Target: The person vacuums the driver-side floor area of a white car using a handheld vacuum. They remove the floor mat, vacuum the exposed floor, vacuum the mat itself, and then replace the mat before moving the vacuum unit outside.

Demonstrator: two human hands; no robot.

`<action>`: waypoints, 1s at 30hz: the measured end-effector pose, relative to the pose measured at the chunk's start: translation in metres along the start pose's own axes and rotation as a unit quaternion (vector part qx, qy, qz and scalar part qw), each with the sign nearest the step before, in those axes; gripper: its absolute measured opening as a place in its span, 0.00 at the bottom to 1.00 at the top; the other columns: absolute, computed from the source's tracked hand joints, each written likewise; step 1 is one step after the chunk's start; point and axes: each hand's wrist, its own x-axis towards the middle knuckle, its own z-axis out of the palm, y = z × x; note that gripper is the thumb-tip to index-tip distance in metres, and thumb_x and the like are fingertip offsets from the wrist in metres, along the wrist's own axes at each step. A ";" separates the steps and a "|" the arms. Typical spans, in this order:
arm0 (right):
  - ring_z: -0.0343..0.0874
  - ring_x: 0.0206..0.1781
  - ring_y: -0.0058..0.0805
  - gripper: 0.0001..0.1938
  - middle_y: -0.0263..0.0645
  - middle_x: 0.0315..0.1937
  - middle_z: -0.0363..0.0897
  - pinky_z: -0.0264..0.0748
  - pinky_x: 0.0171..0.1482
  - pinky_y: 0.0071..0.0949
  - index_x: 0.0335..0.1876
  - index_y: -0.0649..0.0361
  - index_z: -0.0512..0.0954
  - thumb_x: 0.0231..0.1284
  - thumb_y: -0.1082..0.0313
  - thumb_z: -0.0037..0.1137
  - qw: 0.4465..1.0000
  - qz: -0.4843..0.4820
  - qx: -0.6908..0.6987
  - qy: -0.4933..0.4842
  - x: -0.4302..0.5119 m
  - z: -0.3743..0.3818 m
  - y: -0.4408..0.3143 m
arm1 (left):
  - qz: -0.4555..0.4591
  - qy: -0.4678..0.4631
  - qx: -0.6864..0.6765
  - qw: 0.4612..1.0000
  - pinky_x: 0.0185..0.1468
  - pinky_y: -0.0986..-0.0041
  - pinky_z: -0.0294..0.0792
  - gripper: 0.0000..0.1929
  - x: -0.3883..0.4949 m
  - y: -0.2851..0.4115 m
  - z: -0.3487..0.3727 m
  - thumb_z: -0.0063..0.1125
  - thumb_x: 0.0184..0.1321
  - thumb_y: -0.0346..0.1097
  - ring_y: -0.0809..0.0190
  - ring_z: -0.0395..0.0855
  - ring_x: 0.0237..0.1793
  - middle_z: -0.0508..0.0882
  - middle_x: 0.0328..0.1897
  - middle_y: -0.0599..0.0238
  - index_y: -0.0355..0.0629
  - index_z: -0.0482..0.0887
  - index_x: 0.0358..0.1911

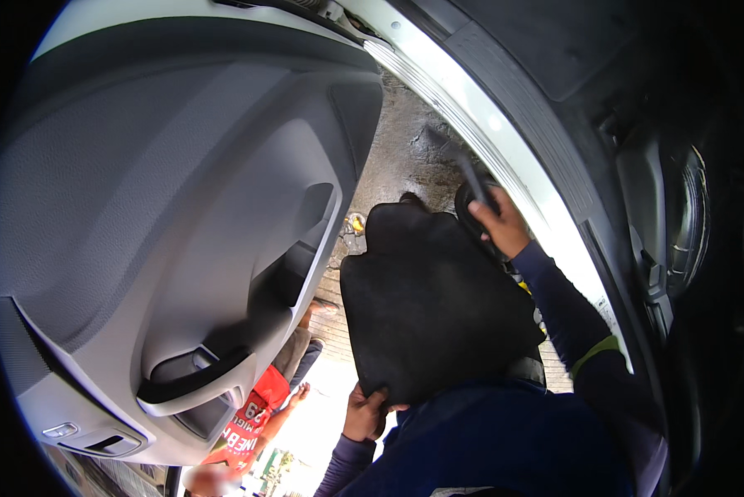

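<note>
A black car floor mat (434,304) hangs in front of me, between the opened car door and the sill. My left hand (369,413) pinches its near edge, thumb on top. Beyond the mat's upper right side, my right hand (499,223) grips the handle of a dark brush-like tool (468,171), whose far end is blurred over the wet ground. A dark rounded thing, perhaps a shoe, lies just behind that hand and is partly hidden by it.
The grey inner panel of the car door (192,186) fills the left. The white door sill (502,124) curves along the right, with the car seat (689,217) beyond. A person in a red shirt (248,422) is past the door. Wet concrete ground (390,149) shows below.
</note>
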 end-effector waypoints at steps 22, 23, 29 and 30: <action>0.82 0.66 0.54 0.37 0.58 0.74 0.72 0.76 0.72 0.42 0.81 0.47 0.67 0.67 0.58 0.65 0.734 -0.168 -0.422 -0.504 -0.080 0.053 0.058 | -0.007 -0.088 0.134 0.987 0.48 0.69 0.86 0.18 0.013 -0.029 0.041 0.51 0.75 0.22 0.60 0.90 0.48 0.87 0.56 0.58 0.39 0.76 0.66; 0.82 0.66 0.55 0.37 0.58 0.74 0.72 0.76 0.72 0.42 0.82 0.47 0.66 0.67 0.58 0.65 0.811 -0.161 -0.391 -0.405 -0.081 0.052 0.057 | -0.016 -0.085 0.107 0.990 0.48 0.68 0.87 0.18 0.013 -0.029 0.041 0.51 0.75 0.22 0.60 0.90 0.50 0.87 0.57 0.59 0.40 0.75 0.67; 0.82 0.64 0.59 0.38 0.57 0.72 0.73 0.78 0.68 0.45 0.82 0.48 0.64 0.66 0.63 0.63 0.919 -0.119 -0.310 -0.213 -0.088 0.054 0.030 | -0.027 -0.093 0.144 0.985 0.50 0.63 0.88 0.21 0.017 -0.030 0.032 0.51 0.75 0.22 0.58 0.89 0.54 0.85 0.61 0.58 0.41 0.73 0.70; 0.82 0.64 0.58 0.38 0.57 0.70 0.75 0.79 0.67 0.46 0.82 0.49 0.64 0.65 0.64 0.63 0.752 -0.088 -0.376 -0.534 -0.089 0.058 0.029 | -0.007 -0.114 0.153 0.982 0.51 0.63 0.88 0.22 0.019 -0.031 0.030 0.51 0.75 0.22 0.58 0.88 0.55 0.85 0.61 0.58 0.41 0.73 0.71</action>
